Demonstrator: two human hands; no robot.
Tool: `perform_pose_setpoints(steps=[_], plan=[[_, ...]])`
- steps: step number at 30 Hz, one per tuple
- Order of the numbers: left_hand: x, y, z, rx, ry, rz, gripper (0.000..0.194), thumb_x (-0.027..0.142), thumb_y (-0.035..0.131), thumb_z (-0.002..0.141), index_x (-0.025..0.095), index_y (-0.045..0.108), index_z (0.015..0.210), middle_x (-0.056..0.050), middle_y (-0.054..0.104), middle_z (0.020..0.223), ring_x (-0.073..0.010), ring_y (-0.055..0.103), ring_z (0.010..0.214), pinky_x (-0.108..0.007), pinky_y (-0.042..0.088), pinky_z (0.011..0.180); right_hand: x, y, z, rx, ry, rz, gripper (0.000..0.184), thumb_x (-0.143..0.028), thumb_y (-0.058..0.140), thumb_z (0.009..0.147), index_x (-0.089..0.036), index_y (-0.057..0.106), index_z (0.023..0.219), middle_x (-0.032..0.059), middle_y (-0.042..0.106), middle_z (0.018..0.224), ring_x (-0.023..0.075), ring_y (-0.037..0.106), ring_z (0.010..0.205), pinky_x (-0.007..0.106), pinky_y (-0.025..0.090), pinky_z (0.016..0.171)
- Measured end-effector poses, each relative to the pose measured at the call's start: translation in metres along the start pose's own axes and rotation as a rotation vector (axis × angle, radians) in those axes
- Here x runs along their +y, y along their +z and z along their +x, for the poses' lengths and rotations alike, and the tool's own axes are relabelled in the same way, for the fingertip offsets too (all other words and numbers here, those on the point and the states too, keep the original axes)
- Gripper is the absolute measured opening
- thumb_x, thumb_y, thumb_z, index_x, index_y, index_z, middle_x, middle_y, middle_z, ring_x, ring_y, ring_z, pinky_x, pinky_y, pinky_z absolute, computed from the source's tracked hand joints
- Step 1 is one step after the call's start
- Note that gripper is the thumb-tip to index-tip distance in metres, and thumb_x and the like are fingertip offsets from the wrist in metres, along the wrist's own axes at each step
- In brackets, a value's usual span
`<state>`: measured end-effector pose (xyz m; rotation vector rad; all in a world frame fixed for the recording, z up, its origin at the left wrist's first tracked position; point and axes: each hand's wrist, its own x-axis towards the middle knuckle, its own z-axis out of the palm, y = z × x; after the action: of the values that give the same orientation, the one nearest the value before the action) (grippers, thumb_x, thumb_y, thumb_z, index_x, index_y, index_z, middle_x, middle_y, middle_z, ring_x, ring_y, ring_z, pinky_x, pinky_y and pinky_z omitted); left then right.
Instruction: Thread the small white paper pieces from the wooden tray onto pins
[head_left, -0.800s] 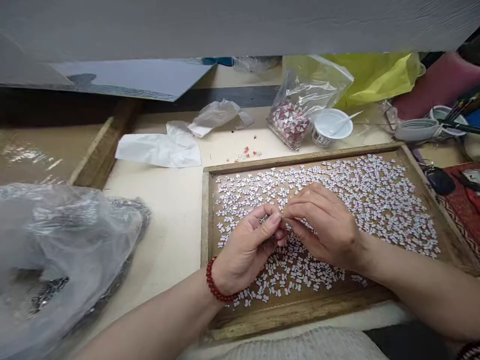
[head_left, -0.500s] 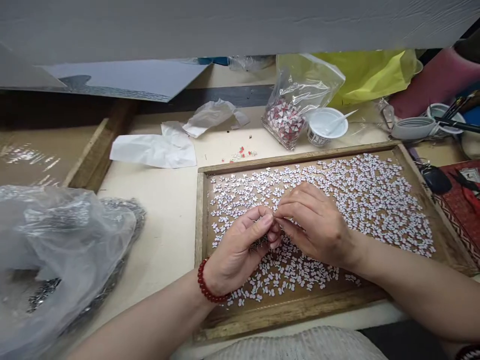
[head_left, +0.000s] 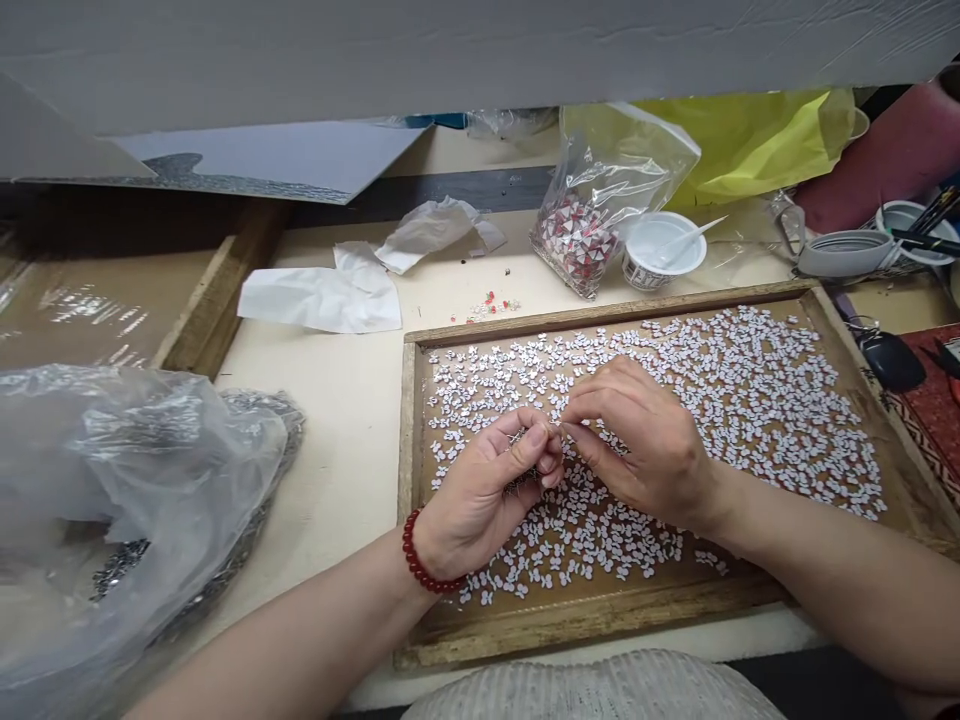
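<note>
My left hand (head_left: 484,500), with a red bead bracelet (head_left: 420,555) at the wrist, is closed around a bunch of small thin metal pins (head_left: 523,482). Its thumb presses against the curled fingers. My right hand (head_left: 649,440) is pinched just beside the left fingertips; whatever is between its finger and thumb is too small to make out. Both hands are over a shallow wooden-framed tray (head_left: 600,628). Spread across the tray are a great many small white bow-shaped pieces (head_left: 787,420), some showing pinkish marks.
A plastic bag of metal bits (head_left: 172,470) lies at the left. Behind the tray are crumpled white paper (head_left: 322,300), a clear bag of red-and-white pieces (head_left: 577,245) and a white cup (head_left: 664,250) with a stick. A grey panel (head_left: 480,60) overhangs the back.
The whole view has shifted slightly, so surroundings sit a little further right. My right fingertips have drawn slightly away from the left ones, and more of the pins shows in my left hand.
</note>
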<state>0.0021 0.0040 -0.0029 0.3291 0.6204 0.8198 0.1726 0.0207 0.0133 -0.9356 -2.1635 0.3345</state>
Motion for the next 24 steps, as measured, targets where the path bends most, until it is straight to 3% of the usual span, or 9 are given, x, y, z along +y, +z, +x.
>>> perform_pose_setpoints(steps=[8, 18, 24], plan=[[0.001, 0.000, -0.001, -0.008, -0.030, 0.043, 0.013, 0.019, 0.058, 0.087, 0.012, 0.057, 0.077, 0.000, 0.050, 0.067, -0.0080, 0.045, 0.063, -0.019, 0.040, 0.061, -0.001, -0.005, 0.002, -0.084, -0.092, -0.005, 0.007, -0.007, 0.057, 0.081, -0.012, 0.060, 0.086, 0.0074, 0.066, 0.084, 0.0171, 0.056, 0.082, 0.034, 0.047, 0.072], [0.001, 0.000, -0.001, -0.059, -0.057, -0.023, 0.013, 0.020, 0.059, 0.087, 0.010, 0.059, 0.079, 0.000, 0.051, 0.069, -0.0067, 0.045, 0.063, -0.018, 0.040, 0.060, -0.006, -0.005, 0.007, -0.004, 0.101, 0.237, 0.009, -0.010, 0.061, 0.079, -0.016, 0.061, 0.085, 0.0031, 0.064, 0.077, 0.0138, 0.058, 0.078, 0.032, 0.048, 0.074], [0.001, 0.000, 0.000, -0.035, -0.038, -0.064, 0.013, 0.018, 0.060, 0.086, 0.011, 0.058, 0.076, -0.001, 0.052, 0.074, -0.0068, 0.044, 0.063, -0.019, 0.039, 0.059, -0.007, -0.034, 0.019, -0.020, 0.192, 0.059, 0.008, -0.012, 0.061, 0.080, -0.020, 0.061, 0.082, 0.0020, 0.065, 0.077, 0.0147, 0.059, 0.076, 0.032, 0.047, 0.071]])
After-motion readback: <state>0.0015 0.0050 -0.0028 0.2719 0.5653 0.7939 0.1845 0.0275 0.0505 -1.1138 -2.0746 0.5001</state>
